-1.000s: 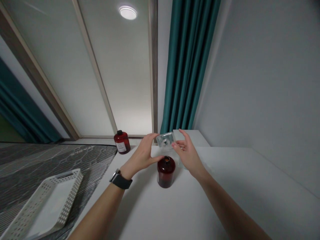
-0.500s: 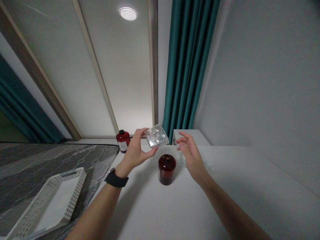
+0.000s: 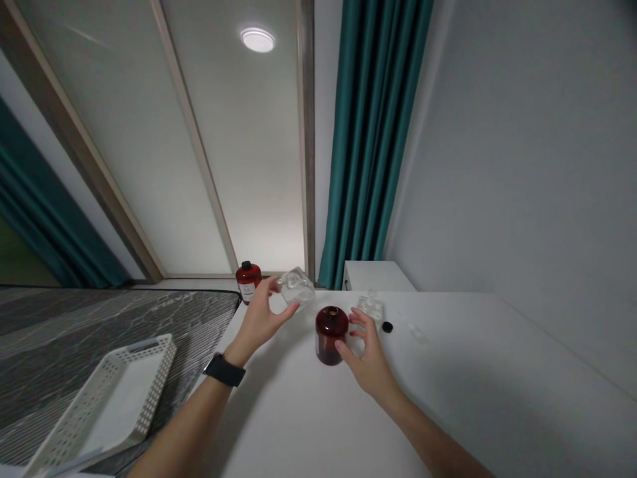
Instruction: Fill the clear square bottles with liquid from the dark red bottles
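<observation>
The left hand (image 3: 259, 321) pinches a clear block (image 3: 297, 288) left of the uncapped bottle (image 3: 330, 335); the right hand (image 3: 369, 362) curves half-spread at its right, contact unclear.

White table (image 3: 308, 411) that filled the lower middle and right of the frame, open dark-red bottle (image 3: 329, 335) that stood below centre, clear piece (image 3: 371, 307) and round black cap (image 3: 387, 326) right of it, labelled red bottle (image 3: 248, 282) left of centre.

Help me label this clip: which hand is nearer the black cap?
Right. The right hand is just left of the black cap, beside the open bottle; the left hand is farther left, beyond that bottle, holding a clear container.
</observation>
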Motion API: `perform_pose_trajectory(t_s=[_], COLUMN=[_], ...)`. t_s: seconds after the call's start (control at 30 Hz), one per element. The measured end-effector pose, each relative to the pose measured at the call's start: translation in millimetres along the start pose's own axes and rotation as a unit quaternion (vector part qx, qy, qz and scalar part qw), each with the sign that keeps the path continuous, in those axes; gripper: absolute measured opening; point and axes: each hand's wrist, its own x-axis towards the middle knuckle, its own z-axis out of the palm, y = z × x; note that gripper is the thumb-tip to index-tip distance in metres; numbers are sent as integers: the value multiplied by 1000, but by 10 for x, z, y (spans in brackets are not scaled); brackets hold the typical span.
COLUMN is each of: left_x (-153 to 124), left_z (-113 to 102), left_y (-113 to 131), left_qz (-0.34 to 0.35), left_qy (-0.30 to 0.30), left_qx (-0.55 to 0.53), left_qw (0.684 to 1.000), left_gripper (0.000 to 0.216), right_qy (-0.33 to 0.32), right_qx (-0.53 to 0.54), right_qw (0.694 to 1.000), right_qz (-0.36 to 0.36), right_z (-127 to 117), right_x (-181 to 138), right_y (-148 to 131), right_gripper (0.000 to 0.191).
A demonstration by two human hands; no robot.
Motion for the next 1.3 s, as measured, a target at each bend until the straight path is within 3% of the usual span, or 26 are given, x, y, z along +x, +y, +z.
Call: perform_pose_trajectory(t_s=[0.23,0.37,0.53,0.93,1.17,1.23,1.3], left_x=[-379,-477,-548,-613,-605,-600,-601], left_z=[124,238,331,396,390,342,283], left_y=[-268,-303,-347,-509,-526,-487,-403], left_qz=[-94,-100,-103,-100,-88,-76,-39], left_qy=[-14,-42,-53,-78,-76,-49,-4], left_qx=[-10,-19,-21,-6,-7,0,13], left_qw=[995,994,993,992,993,996,999], left_gripper=[56,57,57,56,60,59,52], right_qy=[-7,-12,-43,-265,-278,-249,-187], right_qx=[0,16,32,138,118,119,108], right_qw=[998,996,995,952,951,960,976], right_qz=[69,91,88,71,61,48,34], right_z=[189,218,123,-315,-383,-473,-612], right_x=[3,16,53,158,167,188,227], right_y=[12,51,97,115,53,48,75], right_gripper=[91,98,94,72,75,73,57])
